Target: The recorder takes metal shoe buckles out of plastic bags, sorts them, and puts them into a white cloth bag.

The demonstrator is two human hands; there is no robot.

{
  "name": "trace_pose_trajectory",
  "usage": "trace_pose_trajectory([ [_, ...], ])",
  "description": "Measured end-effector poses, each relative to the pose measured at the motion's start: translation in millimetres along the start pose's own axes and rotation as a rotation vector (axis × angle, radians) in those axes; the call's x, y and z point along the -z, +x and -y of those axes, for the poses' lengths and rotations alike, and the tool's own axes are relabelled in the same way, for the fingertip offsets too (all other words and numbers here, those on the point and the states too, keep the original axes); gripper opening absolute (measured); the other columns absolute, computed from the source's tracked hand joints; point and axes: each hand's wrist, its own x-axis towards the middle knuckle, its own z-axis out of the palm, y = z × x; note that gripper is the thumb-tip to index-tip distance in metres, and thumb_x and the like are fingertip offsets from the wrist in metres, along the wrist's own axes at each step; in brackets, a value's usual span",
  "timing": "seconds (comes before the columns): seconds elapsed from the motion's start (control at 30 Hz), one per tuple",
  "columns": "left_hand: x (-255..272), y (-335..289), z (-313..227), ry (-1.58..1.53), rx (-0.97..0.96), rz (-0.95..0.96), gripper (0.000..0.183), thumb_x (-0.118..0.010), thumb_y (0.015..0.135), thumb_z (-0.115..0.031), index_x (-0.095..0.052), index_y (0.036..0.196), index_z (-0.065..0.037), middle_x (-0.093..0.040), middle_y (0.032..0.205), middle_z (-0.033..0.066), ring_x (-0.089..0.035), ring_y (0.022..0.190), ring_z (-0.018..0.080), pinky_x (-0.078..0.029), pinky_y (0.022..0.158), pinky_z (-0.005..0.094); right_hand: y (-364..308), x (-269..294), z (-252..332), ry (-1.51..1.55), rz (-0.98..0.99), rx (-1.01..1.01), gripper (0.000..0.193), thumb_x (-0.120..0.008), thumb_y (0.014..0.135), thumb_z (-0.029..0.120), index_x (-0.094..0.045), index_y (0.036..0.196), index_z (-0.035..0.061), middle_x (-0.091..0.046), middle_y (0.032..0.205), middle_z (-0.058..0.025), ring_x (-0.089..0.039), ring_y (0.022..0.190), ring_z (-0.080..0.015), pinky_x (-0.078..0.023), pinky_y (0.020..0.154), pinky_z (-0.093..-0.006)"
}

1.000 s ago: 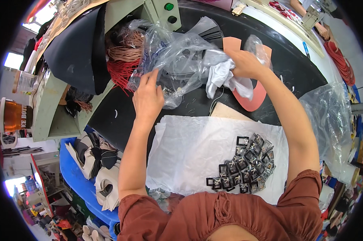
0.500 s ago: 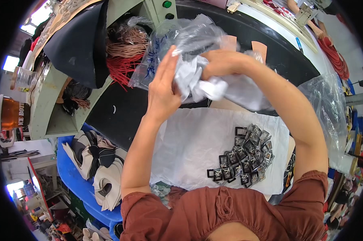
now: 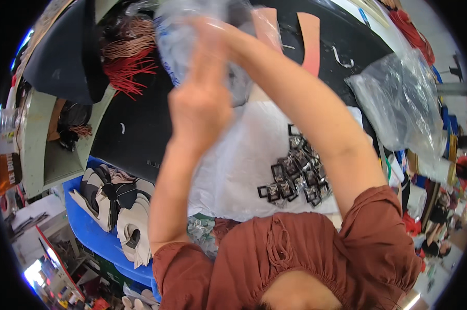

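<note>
At the far part of the black work surface point(image 3: 135, 124), both my arms reach to a clear plastic bag point(image 3: 166, 36) with blue marks on it. Motion smears my left hand point(image 3: 202, 101), which is raised beside the bag; its finger state is unclear. My right hand point(image 3: 207, 32) crosses over to the bag's upper part, its fingers blurred and partly hidden. Nearer to me, a white paper sheet point(image 3: 228, 175) carries a heap of small black square buckles point(image 3: 298, 173) with metal parts. Neither hand touches the buckles.
Two peach-coloured strips point(image 3: 309, 41) lie beyond the sheet. Another clear bag point(image 3: 399, 98) lies at the right. Red cords point(image 3: 130, 72) hang from a pale green shelf unit point(image 3: 42, 129) at the left. A blue tub point(image 3: 83, 217) holds beige and black cut pieces point(image 3: 132, 222).
The crumpled white paper between my hands is no longer distinguishable. My right hand has moved left and farther away, onto the bag. The whole view has shifted.
</note>
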Motion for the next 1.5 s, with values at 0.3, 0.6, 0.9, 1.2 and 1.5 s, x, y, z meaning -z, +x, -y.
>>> trace_pose_trajectory([
  [0.3,54,16,76,-0.232,0.279,-0.237,0.069,-0.059,0.085,0.006,-0.038,0.15,-0.001,-0.047,0.148,0.0165,-0.061,0.101,0.0136,-0.051,0.083,0.0255,-136,159,65,0.027,0.006,-0.104,0.035,-0.063,0.096,0.024,-0.067,0.118,-0.0026,-0.071,0.102,-0.009,-0.068,0.094,-0.0163,-0.053,0.086,-0.0267],
  [0.6,113,-44,31,0.282,0.125,-0.11,0.039,-0.07,0.091,-0.009,-0.064,0.129,-0.002,-0.064,0.127,0.0134,-0.064,0.097,0.0194,-0.05,0.076,0.0277,-361,196,-12,-0.679,-0.386,-0.446,0.044,-0.067,0.09,0.035,-0.065,0.117,0.0007,-0.071,0.098,-0.0173,-0.068,0.087,-0.0271,-0.051,0.079,-0.0363],
  [0.9,47,-201,-14,0.174,0.594,0.406,0.058,-0.076,0.082,-0.02,-0.056,0.133,0.001,-0.061,0.113,0.0136,-0.061,0.094,0.0261,-0.05,0.079,0.036,-399,164,-10,-0.134,-0.478,-0.578,0.024,-0.064,0.09,0.018,-0.068,0.101,-0.0023,-0.069,0.081,-0.01,-0.061,0.072,-0.0104,-0.048,0.066,-0.0292],
  [1.2,47,-166,7,0.188,0.747,0.556,0.025,-0.071,0.084,-0.015,-0.065,0.098,0.004,-0.066,0.087,0.0136,-0.064,0.075,0.0283,-0.049,0.067,0.0395,-399,142,8,-0.318,-0.515,-0.44,0.022,-0.064,0.09,0.016,-0.069,0.104,-0.001,-0.065,0.072,-0.0129,-0.058,0.062,-0.0141,-0.046,0.059,-0.0306],
  [1.5,33,-2,-159,-1.164,0.833,0.776,0.036,-0.065,0.094,-0.018,-0.06,0.123,0.002,-0.068,0.099,0.0057,-0.066,0.085,0.0113,-0.053,0.075,0.027,-405,135,11,-0.161,-0.553,-0.394,0.019,-0.065,0.091,0.013,-0.069,0.102,-0.0019,-0.068,0.074,-0.0094,-0.058,0.064,-0.011,-0.047,0.061,-0.0282],
])
